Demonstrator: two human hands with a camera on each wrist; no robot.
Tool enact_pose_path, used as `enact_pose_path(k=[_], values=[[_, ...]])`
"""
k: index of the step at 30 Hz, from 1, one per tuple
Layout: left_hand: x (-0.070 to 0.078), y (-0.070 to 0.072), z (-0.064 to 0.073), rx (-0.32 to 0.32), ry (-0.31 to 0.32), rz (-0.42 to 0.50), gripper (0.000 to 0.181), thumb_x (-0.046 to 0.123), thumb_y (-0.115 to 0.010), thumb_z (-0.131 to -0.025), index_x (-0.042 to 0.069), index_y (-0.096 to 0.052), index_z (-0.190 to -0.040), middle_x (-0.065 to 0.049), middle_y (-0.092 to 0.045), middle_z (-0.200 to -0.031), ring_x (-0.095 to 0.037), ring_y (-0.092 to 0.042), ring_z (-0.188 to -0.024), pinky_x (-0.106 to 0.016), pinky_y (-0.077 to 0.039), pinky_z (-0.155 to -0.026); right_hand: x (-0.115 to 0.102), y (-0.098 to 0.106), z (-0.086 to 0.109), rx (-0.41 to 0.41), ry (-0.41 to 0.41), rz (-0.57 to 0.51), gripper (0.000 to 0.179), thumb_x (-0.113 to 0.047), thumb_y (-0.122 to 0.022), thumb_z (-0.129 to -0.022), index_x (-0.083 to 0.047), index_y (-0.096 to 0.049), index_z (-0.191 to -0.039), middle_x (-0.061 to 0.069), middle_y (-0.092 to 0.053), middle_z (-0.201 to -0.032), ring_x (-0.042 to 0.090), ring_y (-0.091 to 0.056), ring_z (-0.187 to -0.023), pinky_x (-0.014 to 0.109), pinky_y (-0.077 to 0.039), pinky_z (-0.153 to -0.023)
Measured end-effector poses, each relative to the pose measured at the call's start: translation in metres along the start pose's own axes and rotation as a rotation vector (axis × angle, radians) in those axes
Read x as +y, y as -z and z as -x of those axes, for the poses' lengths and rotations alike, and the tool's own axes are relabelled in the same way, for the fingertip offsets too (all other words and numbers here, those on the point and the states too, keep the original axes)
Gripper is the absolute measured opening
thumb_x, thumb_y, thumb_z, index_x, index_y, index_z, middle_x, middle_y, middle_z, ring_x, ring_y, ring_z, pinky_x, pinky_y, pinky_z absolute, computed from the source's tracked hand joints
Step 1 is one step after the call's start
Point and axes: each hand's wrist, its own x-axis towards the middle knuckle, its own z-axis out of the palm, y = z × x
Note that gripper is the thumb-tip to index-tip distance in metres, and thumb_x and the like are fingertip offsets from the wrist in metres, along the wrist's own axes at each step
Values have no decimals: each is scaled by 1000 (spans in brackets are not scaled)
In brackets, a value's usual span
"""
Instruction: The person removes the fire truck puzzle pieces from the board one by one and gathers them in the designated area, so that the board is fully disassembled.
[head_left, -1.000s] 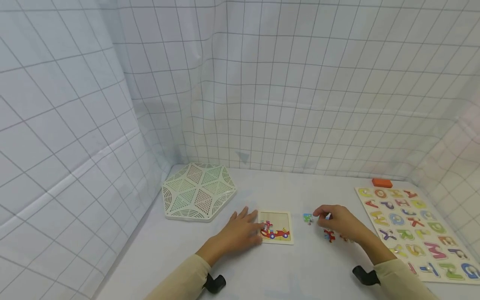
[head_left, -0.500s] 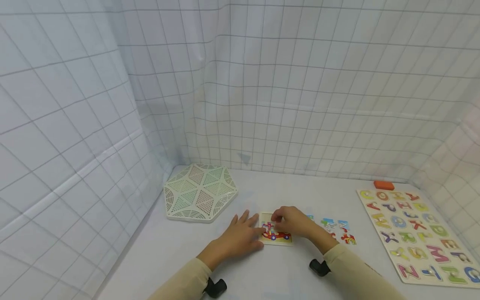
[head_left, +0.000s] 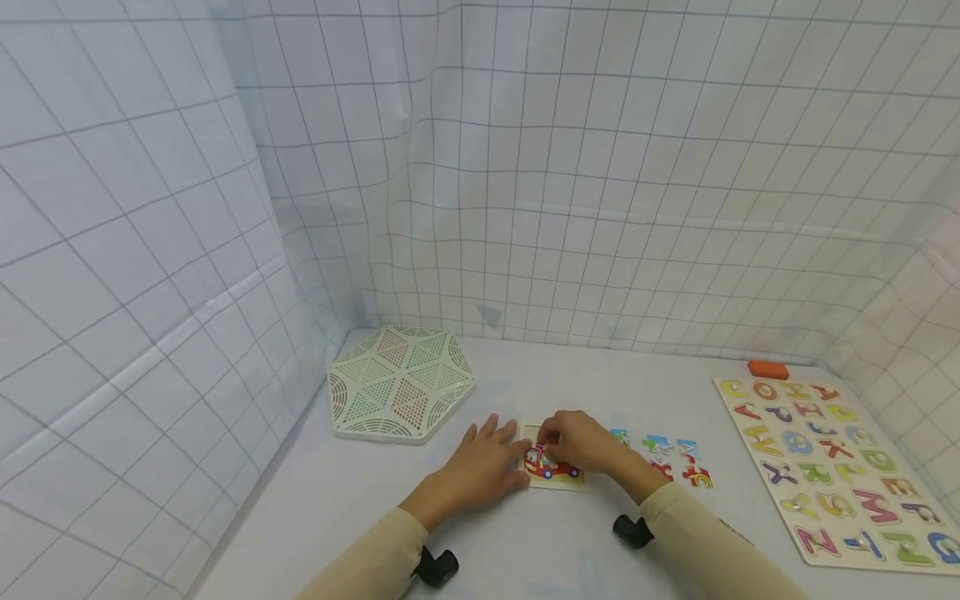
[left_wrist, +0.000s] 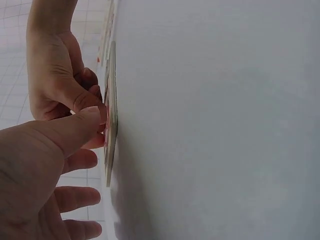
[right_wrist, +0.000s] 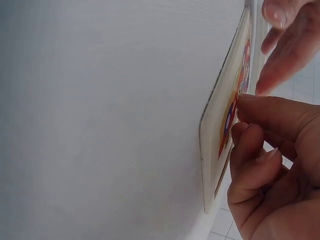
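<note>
head view: the puzzle tray (head_left: 529,431) is lying flat on the bench (head_left: 525,542); red vehicle pieces (head_left: 566,472) are filling its six o'clock half, while bare wood is showing at its eleven o'clock corner. the letter board (head_left: 840,561), well apart at three o'clock from the tray, is carrying rows of coloured letters (head_left: 872,506).

loose puzzle pieces (head_left: 698,477) in blue, green and red are lying between tray and board. an orange block (head_left: 768,369) is sitting just beyond the board's far edge, and a white hexagonal panel (head_left: 405,385) with patterned holes is resting at ten o'clock from the tray. white grid-lined sheets (head_left: 525,250) are hanging at twelve o'clock. the right forearm (head_left: 633,475) is partly hiding the loose pieces, and the right hand (head_left: 579,441) is covering the tray's one o'clock corner.

the left hand (head_left: 480,467) is lying with fingers spread wide at the tray's nine o'clock edge. the right hand is bending its fingers narrow, thumb and fingertips touching the work in the tray; whether they are gripping a piece, i cannot tell.
</note>
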Motion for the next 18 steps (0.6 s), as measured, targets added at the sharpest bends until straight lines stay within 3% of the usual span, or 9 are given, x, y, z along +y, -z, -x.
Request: enact_pose_path(k=[9, 18], values=[[0, -8, -21, 6, 90, 4, 61, 51, -64, -97, 20, -55, -149, -14, -44, -159, -46, -27, -151, -68, -25, -116, 3, -1, -1, -3, 28, -62, 12, -4, -72, -86, -14, -69, -92, -6, -60, -81, 12, -55, -72, 29, -47, -65], [0, -8, -26, -6, 76, -18, 59, 50, -65, -96, 26, -55, -149, -15, -44, -158, -48, -28, -150, -68, -28, -115, 5, 1, 0, -25, 46, -201, 14, -4, -70, -87, -11, -68, -99, -3, -63, -86, 11, -57, -74, 27, -49, -66]])
